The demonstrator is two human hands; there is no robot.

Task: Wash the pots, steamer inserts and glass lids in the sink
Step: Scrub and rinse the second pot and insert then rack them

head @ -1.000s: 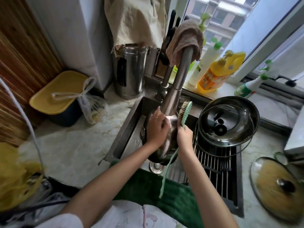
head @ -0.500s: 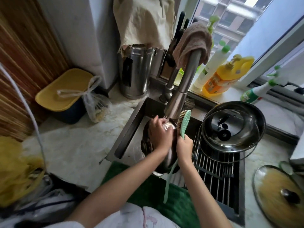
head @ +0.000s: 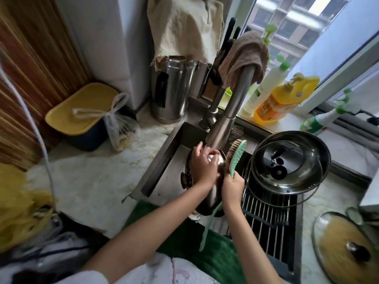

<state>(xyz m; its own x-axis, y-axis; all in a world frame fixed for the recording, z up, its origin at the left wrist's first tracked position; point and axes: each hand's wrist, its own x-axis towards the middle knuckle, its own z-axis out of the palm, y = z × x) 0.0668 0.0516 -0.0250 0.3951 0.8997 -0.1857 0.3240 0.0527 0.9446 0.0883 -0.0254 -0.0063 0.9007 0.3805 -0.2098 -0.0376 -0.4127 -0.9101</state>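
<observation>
**Pot under the tap, wash partly done**

Landmark: sink [head: 164, 160]. A steel pot [head: 207, 199] lies tipped on its side in the sink basin, directly below the tap [head: 227, 115]. Left hand [head: 202, 163] lies over the pot's upper end, fingers bent against the wet metal; whether they grasp or only rub I cannot tell. Right hand [head: 232, 188] is clenched round the handle of a green brush [head: 235, 155], bristle head up, touching the pot's right side.

On the rack [head: 268, 214] over the sink's right half: a steel bowl-shaped pot [head: 307, 167] with a glass lid [head: 272, 193] leaning at it; judged already rinsed and set to drain. Right of the sink, on the counter: another glass lid [head: 346, 249], yellowish and soiled-looking, judged unwashed.

Estimate: roughly midway. Left: finish this pot, then the counter lid. No steamer inserts identifiable
</observation>
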